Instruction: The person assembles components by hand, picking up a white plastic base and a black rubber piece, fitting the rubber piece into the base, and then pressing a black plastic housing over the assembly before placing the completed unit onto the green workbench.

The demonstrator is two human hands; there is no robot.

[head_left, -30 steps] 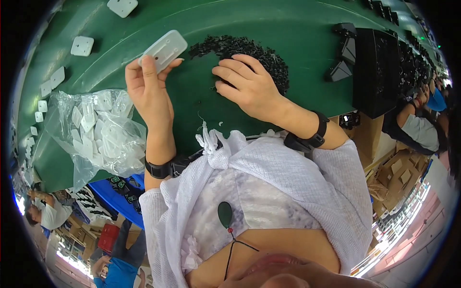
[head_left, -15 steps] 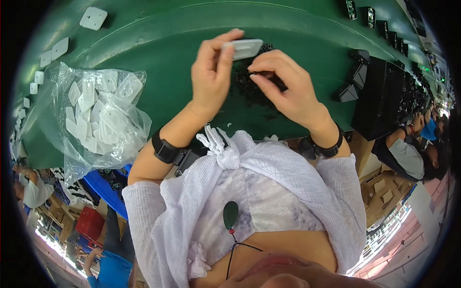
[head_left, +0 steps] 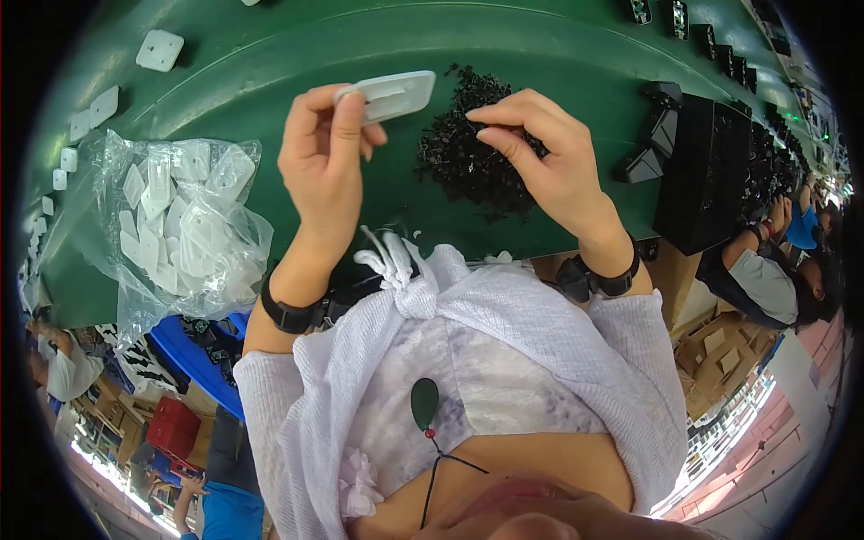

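My left hand (head_left: pixel 324 162) is closed on a white plastic cover plate (head_left: pixel 396 97), a thin piece with rounded corners, tilted above the green table. The thumb presses on its near left end. Over a heap of small black parts (head_left: pixel 463 157) hovers my right hand (head_left: pixel 549 153), its thumb and forefinger curled toward each other. Whatever sits between those fingertips is too small and dark to make out against the heap.
Left on the green table (head_left: pixel 297 45) lies a clear plastic bag (head_left: pixel 247 211) with several white plates (head_left: pixel 202 236). Loose white plates (head_left: pixel 160 50) line the far left. A black box (head_left: pixel 702 171) and black angular housings (head_left: pixel 661 135) stand at right. Co-workers sit on both sides.
My left hand has moved left with the white plate, away from the right hand. The black heap now shows more fully. My right hand stays nearly in place.
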